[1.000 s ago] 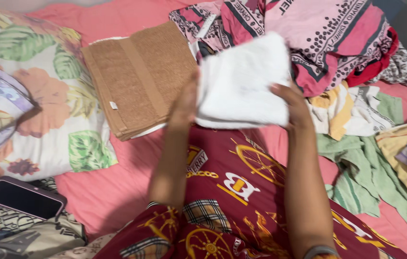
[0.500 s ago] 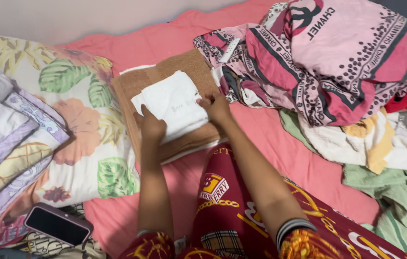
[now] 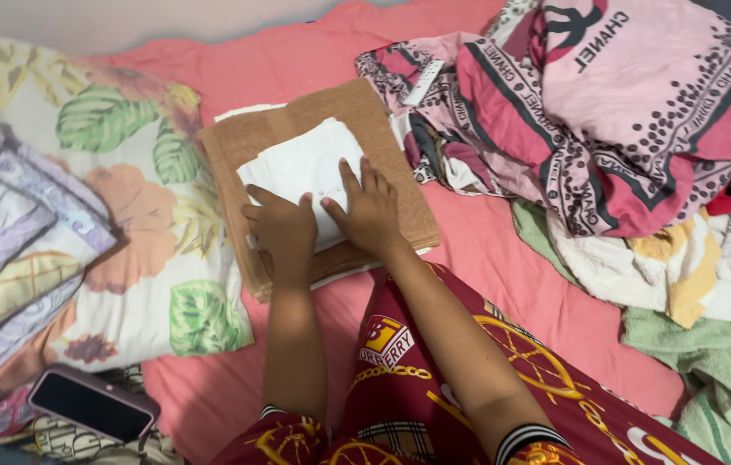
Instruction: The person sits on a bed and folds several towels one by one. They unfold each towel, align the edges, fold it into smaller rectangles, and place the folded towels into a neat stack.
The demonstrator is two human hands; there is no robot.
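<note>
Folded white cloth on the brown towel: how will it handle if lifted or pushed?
The white cloth is soft fabric, so probably floppy; it would likely unfold if lifted by one edge. It looks thin and small, likely light. Lying flat on the nubbly brown towel under both hands, it probably grips rather than slides.

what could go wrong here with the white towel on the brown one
The folded white towel lies skewed on the folded brown towel, both hands pressing its near edge, left hand and right hand. If they lift unevenly, its loose folds may spring open. The brown towel sits on the soft pink sheet partly against the floral pillow, so the stack could lean. The unfolded pink patterned cloth heaped close by could slump onto it.
</note>
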